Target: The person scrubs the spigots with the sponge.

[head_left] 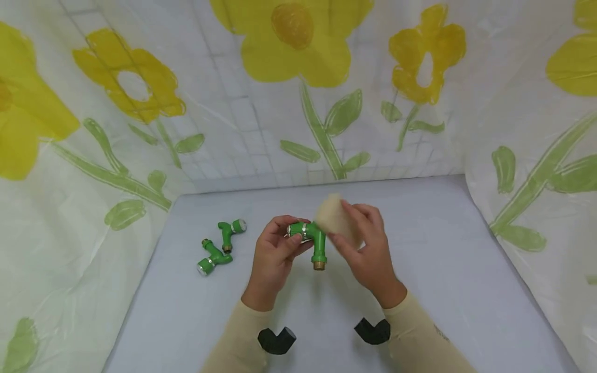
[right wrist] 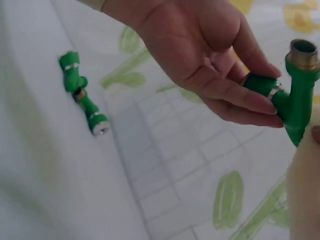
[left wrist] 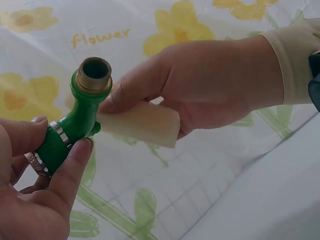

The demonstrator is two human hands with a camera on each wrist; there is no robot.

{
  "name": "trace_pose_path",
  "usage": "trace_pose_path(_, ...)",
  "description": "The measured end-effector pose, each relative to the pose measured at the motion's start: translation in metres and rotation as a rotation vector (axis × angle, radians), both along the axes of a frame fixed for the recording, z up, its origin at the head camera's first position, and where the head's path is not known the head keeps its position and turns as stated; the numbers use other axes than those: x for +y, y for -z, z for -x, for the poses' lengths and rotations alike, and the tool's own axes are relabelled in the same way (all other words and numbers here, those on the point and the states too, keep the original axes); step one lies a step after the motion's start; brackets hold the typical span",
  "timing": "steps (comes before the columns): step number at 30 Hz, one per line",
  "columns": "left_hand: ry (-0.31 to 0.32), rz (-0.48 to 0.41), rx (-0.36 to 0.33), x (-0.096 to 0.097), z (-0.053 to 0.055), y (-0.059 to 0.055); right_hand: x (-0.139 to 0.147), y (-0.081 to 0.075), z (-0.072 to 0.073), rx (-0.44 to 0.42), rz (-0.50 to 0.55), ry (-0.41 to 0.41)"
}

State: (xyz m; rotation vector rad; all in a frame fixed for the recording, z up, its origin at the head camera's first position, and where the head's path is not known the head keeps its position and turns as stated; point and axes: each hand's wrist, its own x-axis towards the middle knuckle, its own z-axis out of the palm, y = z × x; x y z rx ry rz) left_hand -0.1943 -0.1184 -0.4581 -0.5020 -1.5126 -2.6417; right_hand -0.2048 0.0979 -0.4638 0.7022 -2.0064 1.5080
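Observation:
My left hand (head_left: 274, 254) grips a green tap (head_left: 319, 242) by its ribbed knob end, with the thumb on one side and fingers on the other. The tap's brass threaded end (left wrist: 94, 75) points down toward me in the head view. A soft cream-coloured cloth (head_left: 333, 220) is pinched between the thumb and fingers of my right hand (head_left: 373, 254). In the left wrist view the cloth (left wrist: 147, 122) lies right against the tap's body, by the spout, and the right thumb presses on it. The spout is largely hidden behind the cloth.
Two more green taps (head_left: 215, 258) (head_left: 227, 233) lie close together at the left of the pale table (head_left: 448, 259). Sheets printed with yellow flowers (head_left: 298, 41) hang behind and on both sides. Black bent pieces (head_left: 277, 341) (head_left: 373, 331) sit by both sleeves.

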Motion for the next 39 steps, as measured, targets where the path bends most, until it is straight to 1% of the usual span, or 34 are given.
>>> trace_pose_path(1,0.009,0.006,0.007,0.001,-0.001,0.000,0.000,0.001,0.002,-0.007,0.014,0.030)
trace_pose_path(2,0.004,0.010,0.009,0.001,-0.001,0.000,-0.001,0.002,0.002,-0.017,0.020,0.042)
trace_pose_path(3,-0.004,0.003,0.007,0.001,-0.001,0.000,-0.001,0.004,0.001,-0.027,0.023,0.033)
trace_pose_path(4,-0.018,-0.008,0.001,0.001,-0.001,0.000,-0.002,0.005,-0.001,-0.040,0.025,0.004)
trace_pose_path(8,-0.083,-0.062,-0.034,0.000,0.002,0.002,-0.004,0.003,-0.012,-0.077,-0.011,-0.175)
trace_pose_path(9,-0.087,-0.074,-0.038,-0.001,0.002,0.003,-0.004,0.001,-0.014,-0.071,-0.017,-0.206)
trace_pose_path(10,-0.084,-0.074,-0.037,-0.002,0.003,0.004,-0.004,0.000,-0.015,-0.065,-0.019,-0.220)
trace_pose_path(11,-0.072,-0.067,-0.035,-0.002,0.003,0.005,-0.004,-0.002,-0.014,-0.052,-0.019,-0.217)
trace_pose_path(14,-0.022,-0.026,-0.013,-0.003,0.003,0.007,-0.003,-0.006,-0.008,-0.009,0.001,-0.141)
trace_pose_path(16,0.001,0.000,0.000,-0.003,0.002,0.007,-0.003,-0.005,-0.003,0.019,0.009,-0.081)
trace_pose_path(20,0.000,0.007,0.016,-0.004,0.002,0.006,-0.004,-0.002,0.003,0.103,-0.007,0.045)
trace_pose_path(21,0.002,0.005,0.019,-0.004,0.001,0.006,-0.003,-0.002,0.005,0.113,0.000,0.065)
trace_pose_path(22,0.005,0.002,0.020,-0.003,0.001,0.005,-0.002,-0.002,0.005,0.102,0.007,0.074)
trace_pose_path(23,0.009,-0.001,0.024,-0.003,0.001,0.005,-0.001,-0.002,0.005,0.080,0.020,0.060)
trace_pose_path(24,0.009,-0.005,0.024,-0.003,0.001,0.005,0.000,-0.003,0.005,0.051,0.035,0.027)
trace_pose_path(26,-0.015,-0.014,0.008,-0.003,0.002,0.005,0.001,-0.005,-0.001,-0.026,0.052,-0.072)
trace_pose_path(28,-0.052,-0.032,-0.016,-0.003,0.003,0.006,-0.001,-0.008,-0.008,-0.077,0.035,-0.176)
trace_pose_path(30,-0.086,-0.043,-0.043,-0.004,0.003,0.006,-0.003,-0.011,-0.015,-0.065,0.006,-0.255)
trace_pose_path(32,-0.097,-0.040,-0.061,-0.005,0.003,0.006,-0.004,-0.014,-0.018,-0.015,-0.030,-0.292)
trace_pose_path(33,-0.088,-0.032,-0.063,-0.005,0.003,0.005,-0.003,-0.015,-0.018,0.012,-0.036,-0.298)
trace_pose_path(34,-0.072,-0.022,-0.063,-0.006,0.002,0.005,-0.002,-0.016,-0.017,0.042,-0.039,-0.290)
trace_pose_path(36,-0.037,0.010,-0.056,-0.006,0.001,0.005,-0.001,-0.018,-0.013,0.086,-0.037,-0.231)
trace_pose_path(37,-0.019,0.026,-0.049,-0.006,0.001,0.005,0.000,-0.018,-0.010,0.106,-0.034,-0.185)
trace_pose_path(39,0.013,0.056,-0.041,-0.005,-0.001,0.005,0.001,-0.017,-0.003,0.131,-0.028,-0.058)
